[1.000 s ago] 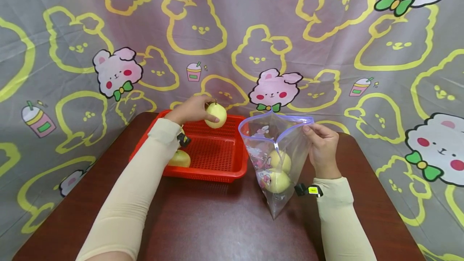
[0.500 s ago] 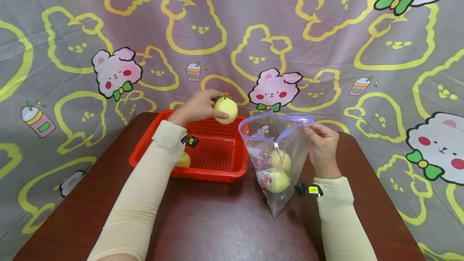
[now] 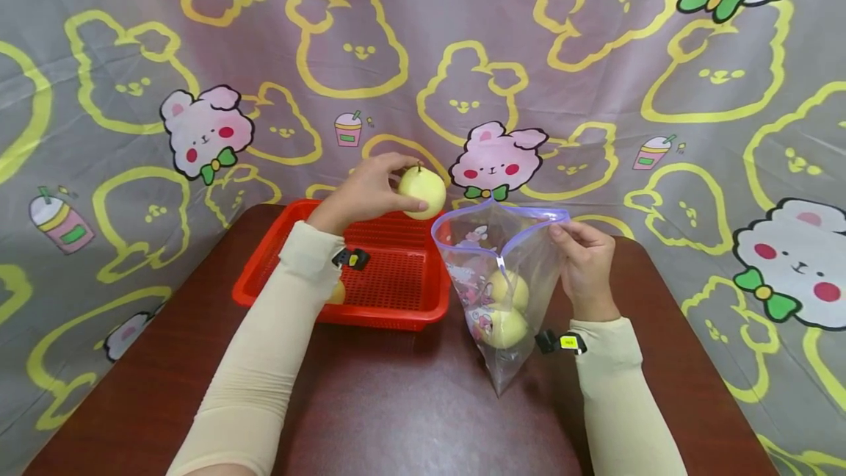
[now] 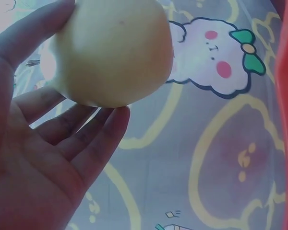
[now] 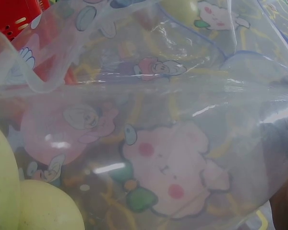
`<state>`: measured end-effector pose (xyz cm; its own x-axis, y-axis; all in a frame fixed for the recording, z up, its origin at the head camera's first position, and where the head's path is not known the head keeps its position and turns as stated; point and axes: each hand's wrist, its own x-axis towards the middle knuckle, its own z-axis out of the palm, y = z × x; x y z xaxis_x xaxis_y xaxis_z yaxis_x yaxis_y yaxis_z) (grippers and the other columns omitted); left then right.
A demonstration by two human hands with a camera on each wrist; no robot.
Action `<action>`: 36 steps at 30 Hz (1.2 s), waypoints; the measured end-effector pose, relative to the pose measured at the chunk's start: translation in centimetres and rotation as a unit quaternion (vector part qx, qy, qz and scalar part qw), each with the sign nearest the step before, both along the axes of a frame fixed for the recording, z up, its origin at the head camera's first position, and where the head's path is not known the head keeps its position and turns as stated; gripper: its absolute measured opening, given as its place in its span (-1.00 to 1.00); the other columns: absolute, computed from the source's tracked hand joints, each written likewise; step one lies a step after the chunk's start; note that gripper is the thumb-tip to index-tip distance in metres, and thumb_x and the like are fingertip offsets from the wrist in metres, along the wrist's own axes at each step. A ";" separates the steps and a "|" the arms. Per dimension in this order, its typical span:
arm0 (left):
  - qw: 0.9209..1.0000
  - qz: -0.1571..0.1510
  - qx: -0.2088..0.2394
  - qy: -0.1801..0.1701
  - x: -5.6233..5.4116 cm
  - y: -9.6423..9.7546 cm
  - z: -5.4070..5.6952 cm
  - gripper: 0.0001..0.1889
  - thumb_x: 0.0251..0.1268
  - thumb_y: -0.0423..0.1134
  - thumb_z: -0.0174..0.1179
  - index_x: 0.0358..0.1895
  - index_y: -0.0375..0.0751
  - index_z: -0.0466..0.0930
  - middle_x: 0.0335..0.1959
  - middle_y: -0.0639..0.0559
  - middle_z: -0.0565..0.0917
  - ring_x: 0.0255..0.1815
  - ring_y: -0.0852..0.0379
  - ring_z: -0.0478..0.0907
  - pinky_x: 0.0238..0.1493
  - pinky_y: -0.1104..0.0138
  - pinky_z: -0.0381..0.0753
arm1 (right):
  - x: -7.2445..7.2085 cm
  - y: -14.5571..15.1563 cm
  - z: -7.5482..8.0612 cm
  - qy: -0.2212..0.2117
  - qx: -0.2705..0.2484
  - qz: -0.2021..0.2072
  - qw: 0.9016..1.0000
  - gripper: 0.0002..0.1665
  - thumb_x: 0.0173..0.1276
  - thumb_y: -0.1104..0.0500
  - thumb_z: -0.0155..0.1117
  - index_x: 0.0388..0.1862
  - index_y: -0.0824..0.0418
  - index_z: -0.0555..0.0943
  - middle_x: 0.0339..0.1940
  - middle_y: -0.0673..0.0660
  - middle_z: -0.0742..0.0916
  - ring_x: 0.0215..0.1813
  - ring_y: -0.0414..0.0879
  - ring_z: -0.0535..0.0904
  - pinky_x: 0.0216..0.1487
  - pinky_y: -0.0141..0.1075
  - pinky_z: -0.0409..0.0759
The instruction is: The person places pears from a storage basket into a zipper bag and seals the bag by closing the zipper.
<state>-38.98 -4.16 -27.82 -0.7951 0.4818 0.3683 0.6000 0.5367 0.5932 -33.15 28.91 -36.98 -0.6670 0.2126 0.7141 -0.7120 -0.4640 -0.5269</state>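
My left hand (image 3: 370,193) grips a pale yellow pear (image 3: 423,192) above the right back part of a red basket (image 3: 396,318). In the left wrist view, thumb and fingers are around the pear (image 4: 113,52), its stem pointing left. My right hand (image 3: 588,267) pinches the purple zip edge of a clear plastic bag (image 3: 545,278) at its right corner. The bag's mouth gapes, and two yellow pears lie inside, an upper pear (image 3: 507,289) and a lower pear (image 3: 505,327). Through the printed film, the right wrist view shows pears (image 5: 48,206) at lower left.
Another pear (image 3: 338,292) lies in the basket, mostly hidden behind my left wrist. Basket and bag are side by side on a dark brown table (image 3: 396,402). A patterned curtain (image 3: 423,57) hangs close behind the table.
My left hand has carried the pear right and slightly up, closer to the bag's mouth. The right hand and the bag have stayed nearly still.
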 end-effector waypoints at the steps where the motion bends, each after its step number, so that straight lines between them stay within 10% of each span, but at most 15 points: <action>1: 1.000 -0.001 0.007 0.004 0.1 0.1 0.1 -0.28 -0.07 -0.03 0.55 0.21 -0.19 0.51 0.01 0.08 0.57 -0.01 0.13 0.52 0.01 0.25 0.56 | -0.1 -0.1 0.0 0.000 0.000 0.002 1.000 -0.90 0.16 0.65 0.22 -0.33 0.66 0.64 -0.43 0.30 0.74 -0.37 -0.03 0.69 -0.31 -0.34 0.63; 36: 0.995 -0.072 0.018 0.073 3.3 4.2 1.7 -0.31 -0.05 -0.02 0.53 0.20 -0.20 0.55 -0.06 0.14 0.58 -0.10 0.22 0.48 -0.06 0.38 0.56 | -0.3 0.3 0.1 -0.006 0.008 -0.012 1.000 -0.92 0.16 0.58 0.31 -0.34 0.65 0.65 -0.43 0.28 0.75 -0.36 -0.04 0.70 -0.32 -0.35 0.62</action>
<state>-35.73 0.08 -26.08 -0.6553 0.5708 0.4948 0.7506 0.4186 0.5112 -33.44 29.21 -36.92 -0.6704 0.2171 0.7095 -0.7163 -0.4390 -0.5424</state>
